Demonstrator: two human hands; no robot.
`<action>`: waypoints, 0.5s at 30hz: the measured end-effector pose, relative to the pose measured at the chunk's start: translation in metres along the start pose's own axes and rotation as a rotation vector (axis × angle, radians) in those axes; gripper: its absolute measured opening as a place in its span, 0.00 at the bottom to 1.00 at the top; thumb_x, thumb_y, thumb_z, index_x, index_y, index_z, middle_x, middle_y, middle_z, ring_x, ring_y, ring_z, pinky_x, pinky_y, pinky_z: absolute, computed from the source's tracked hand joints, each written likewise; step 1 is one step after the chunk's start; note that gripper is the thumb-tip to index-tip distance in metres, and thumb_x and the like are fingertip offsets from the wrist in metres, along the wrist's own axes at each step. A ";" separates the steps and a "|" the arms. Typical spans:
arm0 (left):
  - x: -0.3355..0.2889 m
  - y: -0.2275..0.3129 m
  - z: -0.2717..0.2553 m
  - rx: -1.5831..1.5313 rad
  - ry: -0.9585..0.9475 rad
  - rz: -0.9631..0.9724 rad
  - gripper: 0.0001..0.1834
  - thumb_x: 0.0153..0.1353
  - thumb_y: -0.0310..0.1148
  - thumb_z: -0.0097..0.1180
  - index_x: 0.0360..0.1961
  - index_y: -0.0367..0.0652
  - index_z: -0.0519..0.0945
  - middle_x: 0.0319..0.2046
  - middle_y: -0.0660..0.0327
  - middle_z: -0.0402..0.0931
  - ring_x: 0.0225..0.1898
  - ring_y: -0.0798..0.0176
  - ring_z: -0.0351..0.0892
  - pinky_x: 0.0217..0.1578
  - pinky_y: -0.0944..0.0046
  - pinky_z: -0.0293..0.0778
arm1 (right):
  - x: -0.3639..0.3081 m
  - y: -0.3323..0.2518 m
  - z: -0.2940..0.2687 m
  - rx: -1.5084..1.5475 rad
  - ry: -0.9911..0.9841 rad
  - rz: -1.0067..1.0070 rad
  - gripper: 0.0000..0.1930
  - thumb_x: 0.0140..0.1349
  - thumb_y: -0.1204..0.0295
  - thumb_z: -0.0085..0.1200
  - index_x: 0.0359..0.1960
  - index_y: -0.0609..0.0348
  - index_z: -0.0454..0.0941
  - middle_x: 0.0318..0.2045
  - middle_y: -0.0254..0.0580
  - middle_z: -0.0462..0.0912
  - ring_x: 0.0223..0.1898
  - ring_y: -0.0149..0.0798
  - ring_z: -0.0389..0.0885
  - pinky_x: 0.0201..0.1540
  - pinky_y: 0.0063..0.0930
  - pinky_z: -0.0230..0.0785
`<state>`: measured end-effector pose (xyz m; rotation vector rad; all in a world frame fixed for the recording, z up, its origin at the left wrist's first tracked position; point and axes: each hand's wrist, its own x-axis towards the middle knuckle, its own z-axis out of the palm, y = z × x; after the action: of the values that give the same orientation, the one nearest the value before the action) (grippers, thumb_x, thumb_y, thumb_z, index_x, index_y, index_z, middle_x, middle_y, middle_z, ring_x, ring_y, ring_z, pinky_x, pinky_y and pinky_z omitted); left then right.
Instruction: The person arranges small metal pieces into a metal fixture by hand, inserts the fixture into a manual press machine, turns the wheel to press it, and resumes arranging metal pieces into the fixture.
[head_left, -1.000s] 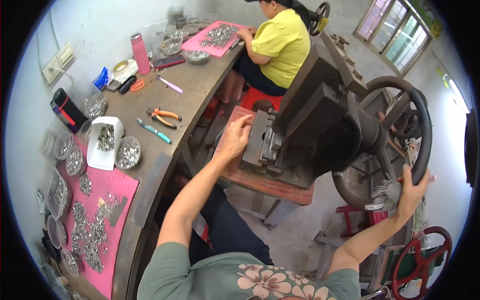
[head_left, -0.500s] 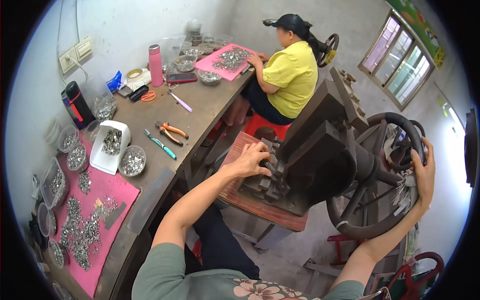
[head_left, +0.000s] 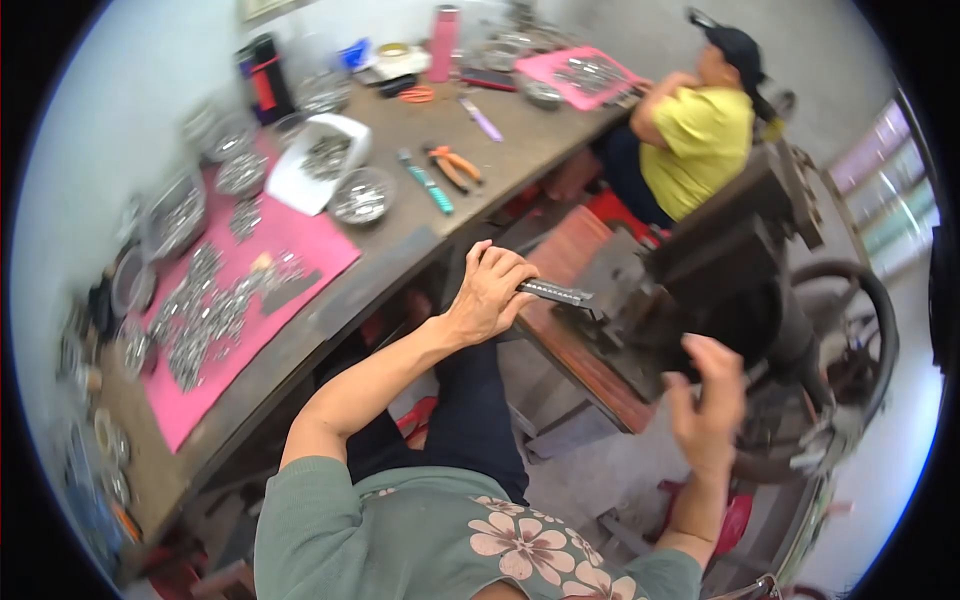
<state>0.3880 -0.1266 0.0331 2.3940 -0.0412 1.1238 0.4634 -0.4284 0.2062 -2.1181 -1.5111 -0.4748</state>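
Off the wheel [head_left: 888, 340] now, the right hand [head_left: 708, 400] hangs blurred, thumb and fingers apart, while the left hand [head_left: 492, 292], drawn back from the press [head_left: 735, 270], pinches a dark narrow strip [head_left: 556, 293] above the red-brown stand [head_left: 575, 245].

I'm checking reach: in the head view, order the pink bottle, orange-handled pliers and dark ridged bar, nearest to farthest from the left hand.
1. Dark ridged bar: held in the left hand, jutting right.
2. Orange-handled pliers: on the bench, beyond the hand.
3. Pink bottle: at the bench's far side, near the wall.
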 end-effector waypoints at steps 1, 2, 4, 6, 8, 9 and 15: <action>-0.012 0.002 -0.020 0.026 0.029 -0.048 0.18 0.54 0.33 0.70 0.46 0.45 0.81 0.41 0.61 0.77 0.50 0.54 0.74 0.62 0.44 0.59 | 0.001 0.000 0.038 0.071 -0.066 0.062 0.31 0.55 0.78 0.68 0.62 0.64 0.73 0.57 0.54 0.78 0.56 0.54 0.78 0.59 0.39 0.72; -0.025 0.005 -0.041 0.054 0.057 -0.096 0.18 0.54 0.33 0.70 0.46 0.44 0.81 0.41 0.61 0.77 0.50 0.53 0.74 0.61 0.44 0.59 | 0.000 0.004 0.078 0.122 -0.072 0.092 0.35 0.55 0.77 0.69 0.66 0.65 0.68 0.58 0.54 0.75 0.56 0.53 0.77 0.57 0.39 0.72; -0.057 0.012 -0.083 0.122 0.103 -0.180 0.18 0.54 0.33 0.70 0.46 0.44 0.81 0.42 0.61 0.77 0.50 0.54 0.74 0.59 0.48 0.60 | 0.016 -0.016 0.142 0.372 -0.132 0.129 0.40 0.55 0.74 0.71 0.68 0.65 0.64 0.55 0.55 0.76 0.51 0.51 0.78 0.53 0.40 0.73; -0.097 0.014 -0.116 0.199 0.140 -0.262 0.17 0.55 0.34 0.70 0.46 0.45 0.81 0.42 0.61 0.78 0.49 0.54 0.74 0.57 0.51 0.60 | 0.027 -0.045 0.202 0.653 -0.199 0.081 0.38 0.56 0.73 0.72 0.67 0.66 0.65 0.53 0.55 0.77 0.50 0.52 0.79 0.53 0.40 0.73; -0.138 0.019 -0.150 0.308 0.178 -0.356 0.17 0.55 0.34 0.69 0.46 0.44 0.82 0.43 0.61 0.79 0.48 0.54 0.74 0.56 0.51 0.61 | 0.047 -0.093 0.233 0.616 -0.196 -0.134 0.26 0.59 0.76 0.67 0.59 0.67 0.74 0.49 0.55 0.79 0.48 0.55 0.80 0.53 0.41 0.73; -0.156 0.021 -0.167 0.348 0.172 -0.421 0.17 0.55 0.34 0.69 0.46 0.44 0.82 0.43 0.61 0.79 0.47 0.54 0.74 0.55 0.52 0.61 | 0.054 -0.110 0.248 0.625 -0.233 -0.185 0.22 0.59 0.79 0.64 0.56 0.67 0.75 0.47 0.55 0.80 0.47 0.56 0.80 0.52 0.42 0.73; -0.233 0.019 -0.232 0.512 0.248 -0.644 0.16 0.57 0.33 0.68 0.46 0.43 0.81 0.41 0.62 0.78 0.48 0.56 0.74 0.54 0.52 0.60 | 0.090 -0.197 0.316 0.724 -0.343 -0.412 0.13 0.59 0.85 0.57 0.47 0.68 0.78 0.37 0.54 0.79 0.42 0.56 0.78 0.47 0.43 0.71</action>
<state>0.0642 -0.0816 -0.0036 2.3561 1.1351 1.1778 0.3064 -0.1247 0.0338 -1.3658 -1.9400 0.3002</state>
